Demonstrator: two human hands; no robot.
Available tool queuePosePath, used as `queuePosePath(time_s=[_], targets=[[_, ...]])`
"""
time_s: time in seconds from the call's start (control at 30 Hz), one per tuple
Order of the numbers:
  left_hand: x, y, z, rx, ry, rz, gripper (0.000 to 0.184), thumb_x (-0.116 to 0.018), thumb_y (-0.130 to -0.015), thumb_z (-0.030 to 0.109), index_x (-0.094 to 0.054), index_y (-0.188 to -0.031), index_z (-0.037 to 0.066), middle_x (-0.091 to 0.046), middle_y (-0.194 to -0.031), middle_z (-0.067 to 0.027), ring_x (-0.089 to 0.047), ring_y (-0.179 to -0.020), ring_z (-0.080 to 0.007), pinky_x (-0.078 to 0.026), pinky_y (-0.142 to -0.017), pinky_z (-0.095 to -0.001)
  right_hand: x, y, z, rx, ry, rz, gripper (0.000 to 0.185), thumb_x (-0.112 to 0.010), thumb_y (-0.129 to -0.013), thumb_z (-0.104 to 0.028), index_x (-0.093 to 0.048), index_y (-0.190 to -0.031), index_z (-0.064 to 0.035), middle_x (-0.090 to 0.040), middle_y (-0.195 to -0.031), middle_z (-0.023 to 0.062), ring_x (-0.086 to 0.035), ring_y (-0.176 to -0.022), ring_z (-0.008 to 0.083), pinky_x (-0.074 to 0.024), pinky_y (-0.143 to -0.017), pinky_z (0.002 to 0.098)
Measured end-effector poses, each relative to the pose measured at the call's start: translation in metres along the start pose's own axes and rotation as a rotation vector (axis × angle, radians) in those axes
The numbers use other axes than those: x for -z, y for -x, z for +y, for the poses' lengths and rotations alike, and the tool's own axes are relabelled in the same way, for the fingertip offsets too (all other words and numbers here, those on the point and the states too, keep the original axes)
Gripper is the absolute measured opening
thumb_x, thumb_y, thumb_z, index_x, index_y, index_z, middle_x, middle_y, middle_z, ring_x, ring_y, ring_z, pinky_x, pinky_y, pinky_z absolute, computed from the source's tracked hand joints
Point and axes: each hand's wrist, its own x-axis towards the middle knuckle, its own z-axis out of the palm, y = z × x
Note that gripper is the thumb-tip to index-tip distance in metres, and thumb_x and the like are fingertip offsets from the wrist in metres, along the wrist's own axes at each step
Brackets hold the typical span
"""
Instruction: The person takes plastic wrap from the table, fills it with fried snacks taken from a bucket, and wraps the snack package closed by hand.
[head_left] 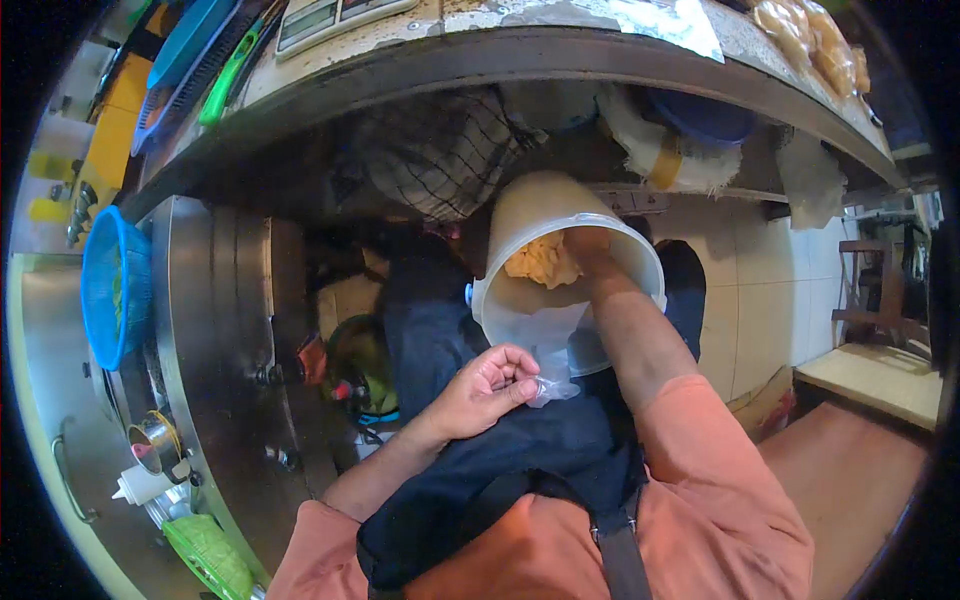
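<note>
A white translucent plastic bucket (545,200) lies tilted between my knees, its mouth facing me. Inside it is a lumpy orange-yellow mass (543,262) that looks like dough. My right hand (588,243) reaches deep into the bucket beside this mass; its fingers are hidden, so their grip does not show. In front of the bucket's mouth, my left hand (490,388) has its fingertips pinched on a crumpled piece of clear plastic film (553,390), near the lower rim.
Above the bucket runs a counter edge (520,50) with a digital scale (335,20) on top. A checked cloth (440,150) hangs beneath it. At left are a blue basket (117,287) and steel cabinets (215,330). A wooden stool (880,290) stands at right.
</note>
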Motion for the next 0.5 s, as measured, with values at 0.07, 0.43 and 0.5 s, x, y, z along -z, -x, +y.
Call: queuePosePath(time_s=[0.07, 0.43, 0.5], targets=[[-0.002, -0.001, 0.005, 0.057, -0.009, -0.033, 0.026, -0.065, -0.091, 0.009, -0.051, -0.112, 0.005, -0.059, -0.097, -0.0023, -0.059, -0.088, -0.0098, -0.049, -0.082, -0.0257, 0.001, -0.001, 0.001, -0.007, -0.002, -0.008, 0.036, -0.052, -0.086, -0.015, -0.059, -0.119, -0.0015, -0.058, -0.124, 0.0221, -0.055, -0.115, 0.0365, -0.0442, -0.098, 0.0434], [-0.005, -0.004, -0.003, 0.03, -0.122, 0.016, 0.024, -0.066, -0.086, 0.0, -0.053, -0.106, 0.003, -0.06, -0.094, -0.0011, -0.058, -0.087, -0.0069, -0.048, -0.078, -0.0224, 0.012, 0.001, -0.006, -0.006, 0.016, -0.058, 0.039, -0.055, -0.083, -0.012, -0.058, -0.121, -0.0018, -0.057, -0.125, 0.0222, -0.054, -0.118, 0.0359, -0.0427, -0.101, 0.0434], [-0.005, -0.004, -0.006, 0.023, -0.113, 0.072, 0.021, -0.066, -0.087, 0.0, -0.054, -0.104, 0.002, -0.06, -0.093, -0.0011, -0.058, -0.086, -0.0066, -0.048, -0.077, -0.022, 0.003, -0.001, -0.005, 0.066, 0.133, -0.126, 0.04, -0.057, -0.082, -0.012, -0.057, -0.121, -0.0016, -0.058, -0.123, 0.0228, -0.054, -0.117, 0.0359, -0.0427, -0.101, 0.0443]])
